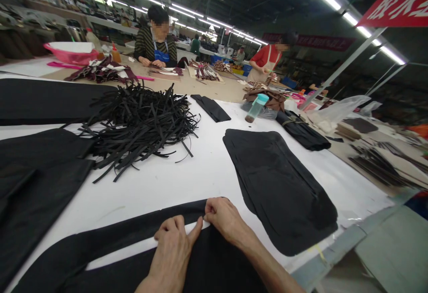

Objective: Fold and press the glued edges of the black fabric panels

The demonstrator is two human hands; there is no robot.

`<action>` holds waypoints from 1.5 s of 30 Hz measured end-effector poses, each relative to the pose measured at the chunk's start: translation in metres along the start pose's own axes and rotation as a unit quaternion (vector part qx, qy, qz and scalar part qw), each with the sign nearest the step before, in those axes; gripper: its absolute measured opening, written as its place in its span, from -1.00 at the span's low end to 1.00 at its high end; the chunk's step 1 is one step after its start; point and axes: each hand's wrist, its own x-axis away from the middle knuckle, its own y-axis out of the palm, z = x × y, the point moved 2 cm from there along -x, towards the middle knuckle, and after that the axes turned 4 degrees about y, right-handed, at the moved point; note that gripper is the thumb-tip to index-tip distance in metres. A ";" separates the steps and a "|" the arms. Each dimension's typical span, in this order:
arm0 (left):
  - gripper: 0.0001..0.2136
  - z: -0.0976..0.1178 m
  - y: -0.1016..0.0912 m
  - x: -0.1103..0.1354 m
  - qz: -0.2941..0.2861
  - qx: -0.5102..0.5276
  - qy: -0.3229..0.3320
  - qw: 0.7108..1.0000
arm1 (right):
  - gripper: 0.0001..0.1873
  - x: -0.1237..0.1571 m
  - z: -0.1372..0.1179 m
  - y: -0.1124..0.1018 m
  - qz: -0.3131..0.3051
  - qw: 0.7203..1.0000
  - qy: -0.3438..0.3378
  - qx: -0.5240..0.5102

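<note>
A large black sheet piece (117,233) of leather-like material lies at the front of the table under both hands. A narrow white strip (123,253) runs along it; whether it is tape or a gap showing white beneath, I cannot tell. My left hand (172,246) rests across the strip, its fingers bent and closed on the black sheet, its thumb pointing toward the other hand. Just to the right, my right hand (225,219) pinches the sheet's upper edge near the strip's right end. The fingertips partly hide what they grip.
Black cut strips (143,119) lie in a tangled heap ahead. Stacked black panels (281,186) lie to the right, more black material (36,168) to the left. A turquoise-lidded bottle (257,108) stands farther back. Two people (157,39) work across the table.
</note>
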 end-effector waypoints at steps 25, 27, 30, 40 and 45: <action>-0.44 -0.069 0.067 0.092 0.135 0.096 -0.024 0.986 | -0.82 0.020 -0.004 0.004 0.058 0.996 0.013 0.062; -0.46 -0.065 0.061 0.091 0.186 0.104 0.003 0.977 | -0.86 0.029 -0.014 0.005 0.084 0.992 0.019 0.097; -0.50 -0.054 0.051 0.083 0.211 0.160 0.044 0.963 | -0.89 0.033 -0.041 0.015 0.062 0.993 -0.014 0.096; -0.34 -0.069 0.061 0.111 0.093 0.267 0.036 0.958 | -0.82 0.005 -0.041 0.032 -0.016 0.995 -0.021 0.097; -0.37 -0.076 0.070 0.140 0.148 0.198 0.000 0.969 | -0.86 0.020 -0.069 0.028 0.001 0.989 -0.064 0.131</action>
